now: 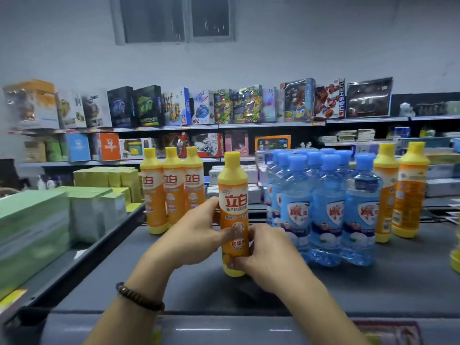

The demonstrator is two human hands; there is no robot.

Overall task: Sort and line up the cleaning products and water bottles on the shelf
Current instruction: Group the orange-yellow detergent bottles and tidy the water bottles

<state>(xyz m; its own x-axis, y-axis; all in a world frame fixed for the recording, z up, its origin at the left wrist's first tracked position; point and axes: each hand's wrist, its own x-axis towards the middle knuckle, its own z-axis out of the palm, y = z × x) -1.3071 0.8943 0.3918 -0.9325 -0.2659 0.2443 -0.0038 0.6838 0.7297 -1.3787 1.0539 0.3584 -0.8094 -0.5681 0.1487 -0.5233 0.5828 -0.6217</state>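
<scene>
An orange detergent bottle (pixel 233 195) with a yellow cap stands upright at the middle of the grey shelf (pixel 373 287). My left hand (pixel 196 232) wraps its left side and my right hand (pixel 268 255) grips its lower right side. Three matching orange bottles (pixel 173 192) stand in a row behind it to the left. Several clear blue-capped bottles (pixel 326 207) cluster to the right. Two more orange bottles (pixel 398 192) stand at the far right of that cluster.
Green and white packs (pixel 32 227) fill the shelf section to the left, behind a dark divider (pixel 82 265). Part of a yellow item (pixel 456 257) shows at the right edge. Toy boxes (pixel 224 105) line the far shelves against the wall.
</scene>
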